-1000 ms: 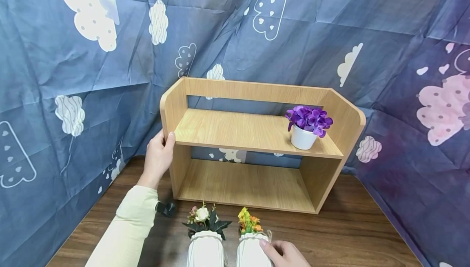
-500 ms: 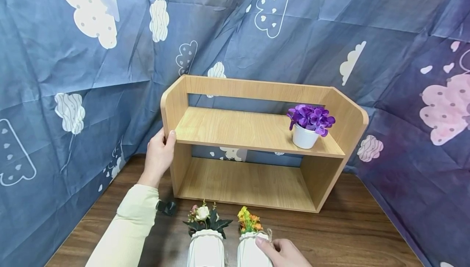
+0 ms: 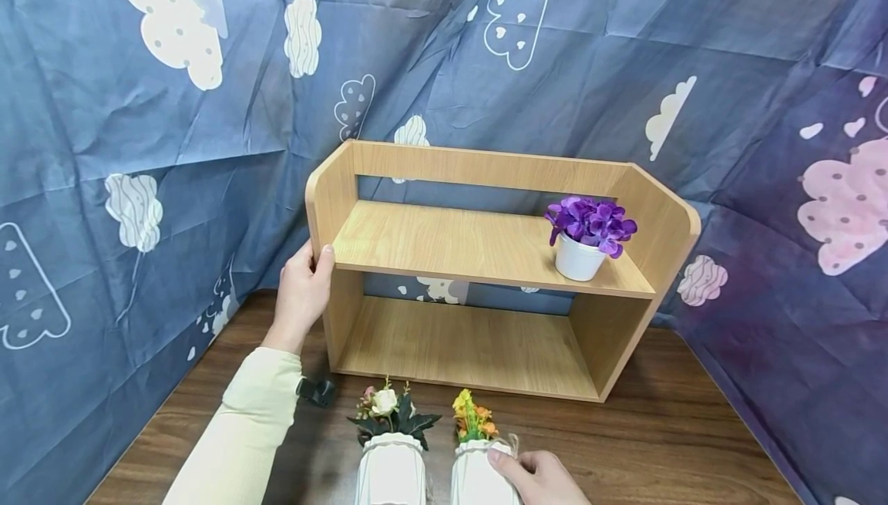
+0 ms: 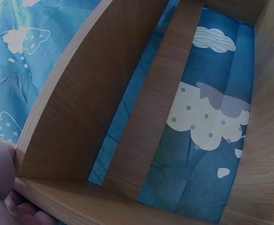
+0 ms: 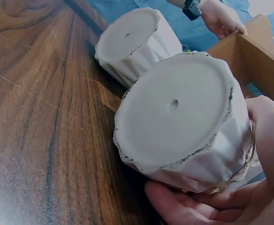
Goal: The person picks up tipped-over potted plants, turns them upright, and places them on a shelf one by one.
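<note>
My left hand (image 3: pixel 303 289) grips the front edge of the left side panel of a wooden two-tier shelf (image 3: pixel 444 247), thumb on the inner face. In the left wrist view, part of that hand (image 4: pixel 5 187) shows at the panel's corner. My right hand (image 3: pixel 537 478) holds a white fluted vase (image 3: pixel 482 476) with yellow and orange flowers. The right wrist view shows this vase (image 5: pixel 184 108) base toward the camera, fingers curled below and thumb on its side. Left of it is a second white vase (image 3: pixel 391 474) with cream flowers and dark leaves, its base (image 5: pixel 127 35) also showing.
A white pot (image 3: pixel 578 260) of purple flowers stands at the right of the upper tier. The dark wooden table (image 3: pixel 687 428) bears the shelf. Blue cloud-patterned cloth (image 3: pixel 444 50) hangs behind and on both sides. A black device (image 3: pixel 316 391) sits at my left wrist.
</note>
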`<state>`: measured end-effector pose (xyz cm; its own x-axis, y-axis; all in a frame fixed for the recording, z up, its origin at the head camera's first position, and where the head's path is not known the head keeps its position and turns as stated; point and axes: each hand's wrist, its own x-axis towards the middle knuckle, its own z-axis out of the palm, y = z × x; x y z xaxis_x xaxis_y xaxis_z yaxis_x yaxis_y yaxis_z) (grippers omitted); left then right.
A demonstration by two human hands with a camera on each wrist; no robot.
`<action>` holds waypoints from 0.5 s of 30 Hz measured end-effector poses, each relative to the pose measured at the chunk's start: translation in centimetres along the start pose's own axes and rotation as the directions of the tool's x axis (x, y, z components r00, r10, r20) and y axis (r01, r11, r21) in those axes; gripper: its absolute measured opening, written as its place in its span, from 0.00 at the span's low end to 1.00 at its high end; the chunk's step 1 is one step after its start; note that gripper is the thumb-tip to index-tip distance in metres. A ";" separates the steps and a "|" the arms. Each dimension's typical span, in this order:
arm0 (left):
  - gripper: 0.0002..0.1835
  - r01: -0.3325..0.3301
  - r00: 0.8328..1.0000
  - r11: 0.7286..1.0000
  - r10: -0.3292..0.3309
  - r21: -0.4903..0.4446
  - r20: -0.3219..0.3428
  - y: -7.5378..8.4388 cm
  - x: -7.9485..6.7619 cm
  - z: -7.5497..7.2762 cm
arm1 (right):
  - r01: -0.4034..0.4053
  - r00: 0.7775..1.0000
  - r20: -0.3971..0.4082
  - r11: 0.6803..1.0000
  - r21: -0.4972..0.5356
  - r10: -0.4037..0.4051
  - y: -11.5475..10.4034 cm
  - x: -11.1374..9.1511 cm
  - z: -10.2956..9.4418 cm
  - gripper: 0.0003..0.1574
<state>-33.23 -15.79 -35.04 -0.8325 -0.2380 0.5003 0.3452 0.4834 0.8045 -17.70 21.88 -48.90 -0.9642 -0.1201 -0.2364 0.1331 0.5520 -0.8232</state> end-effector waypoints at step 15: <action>0.24 0.013 1.000 1.000 -0.013 -0.002 0.007 0.1 -0.1 0.0 | 0.062 0.997 -0.055 0.996 0.070 -0.058 0.4 0.3 -0.3 0.31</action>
<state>-33.09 -15.75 -35.05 -0.8397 -0.2387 0.4878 0.3352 0.4788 0.8114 -17.99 22.36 -49.14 -0.9815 -0.1059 -0.1596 0.0891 0.4848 -0.8701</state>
